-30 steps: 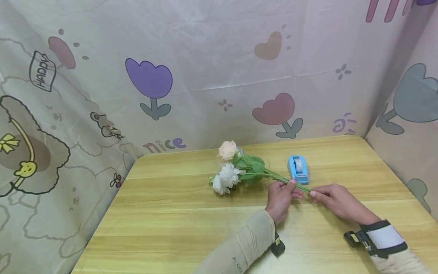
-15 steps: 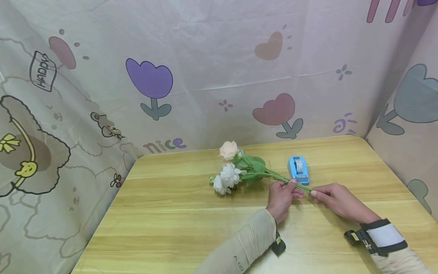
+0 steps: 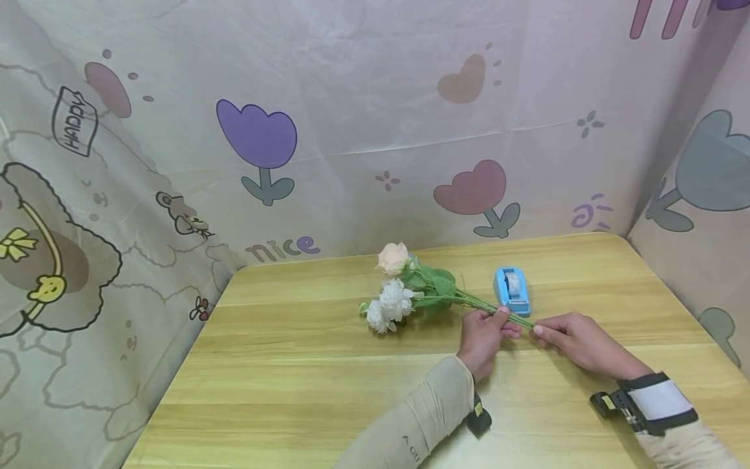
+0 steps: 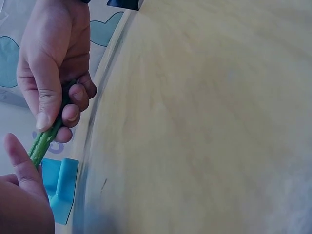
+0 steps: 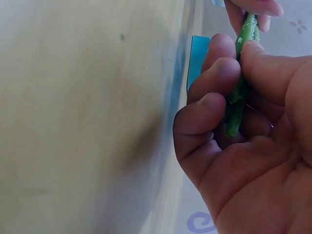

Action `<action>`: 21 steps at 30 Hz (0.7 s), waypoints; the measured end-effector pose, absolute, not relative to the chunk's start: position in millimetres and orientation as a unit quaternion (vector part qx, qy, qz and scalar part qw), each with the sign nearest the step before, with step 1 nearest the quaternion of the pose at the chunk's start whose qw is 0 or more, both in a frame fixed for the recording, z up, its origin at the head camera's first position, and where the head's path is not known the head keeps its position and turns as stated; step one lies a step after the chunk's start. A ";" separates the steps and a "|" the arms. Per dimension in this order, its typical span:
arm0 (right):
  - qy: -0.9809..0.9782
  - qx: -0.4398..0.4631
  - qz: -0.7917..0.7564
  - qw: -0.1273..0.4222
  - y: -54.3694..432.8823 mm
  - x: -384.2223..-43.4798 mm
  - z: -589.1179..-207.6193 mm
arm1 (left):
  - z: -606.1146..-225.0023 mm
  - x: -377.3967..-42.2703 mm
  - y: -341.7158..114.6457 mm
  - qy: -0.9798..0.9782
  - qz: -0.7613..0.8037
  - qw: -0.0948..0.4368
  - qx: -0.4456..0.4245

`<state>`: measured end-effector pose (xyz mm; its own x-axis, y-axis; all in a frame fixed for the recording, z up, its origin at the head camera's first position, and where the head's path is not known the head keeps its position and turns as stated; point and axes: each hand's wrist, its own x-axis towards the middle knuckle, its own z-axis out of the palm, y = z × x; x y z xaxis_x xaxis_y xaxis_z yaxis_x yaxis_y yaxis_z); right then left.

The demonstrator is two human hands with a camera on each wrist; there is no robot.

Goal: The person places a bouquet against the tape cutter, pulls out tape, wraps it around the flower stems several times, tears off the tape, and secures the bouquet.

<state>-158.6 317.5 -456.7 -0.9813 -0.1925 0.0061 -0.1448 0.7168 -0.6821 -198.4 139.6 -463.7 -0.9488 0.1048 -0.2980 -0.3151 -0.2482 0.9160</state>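
A bunch of flowers lies slantwise over the table in the head view, with a cream rose (image 3: 393, 258) and white blooms (image 3: 389, 306) at its left end and green leaves (image 3: 435, 286) behind them. My left hand (image 3: 483, 339) grips the gathered green stems (image 3: 484, 305) partway down. At the stem ends my right hand (image 3: 577, 342) pinches them between thumb and fingers. The right wrist view shows the cut stem tips (image 5: 233, 127) within the curled fingers of that hand. Just beyond the left hand stands a blue tape dispenser (image 3: 512, 291) with a roll of tape in it.
The wood-grain table (image 3: 281, 391) spreads under both arms. A printed cloth (image 3: 363, 130) with tulips and hearts hangs along its back edge and at both sides. Wrist cameras (image 3: 479, 419) are strapped to both forearms.
Both hands keep their hold on the stems. The whole head view has drifted very slightly to the right; nothing else visibly moves.
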 end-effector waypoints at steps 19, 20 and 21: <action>0.927 -0.091 -0.362 0.045 322.3 -163.2 -455.7 | -465.7 -202.4 143.5 0.591 0.789 0.137 -0.097; 0.926 -0.089 -0.363 0.046 322.5 -163.6 -455.9 | -466.0 -202.5 143.7 0.589 0.790 0.137 -0.096; 0.926 -0.089 -0.364 0.047 322.8 -163.8 -456.1 | -466.2 -202.5 144.0 0.588 0.791 0.137 -0.095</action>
<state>-163.8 322.8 -456.1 -0.9797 -0.1992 -0.0230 -0.1301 0.7186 -0.6831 -202.5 144.0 -466.2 -0.9445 0.1047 -0.3114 -0.3284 -0.2709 0.9049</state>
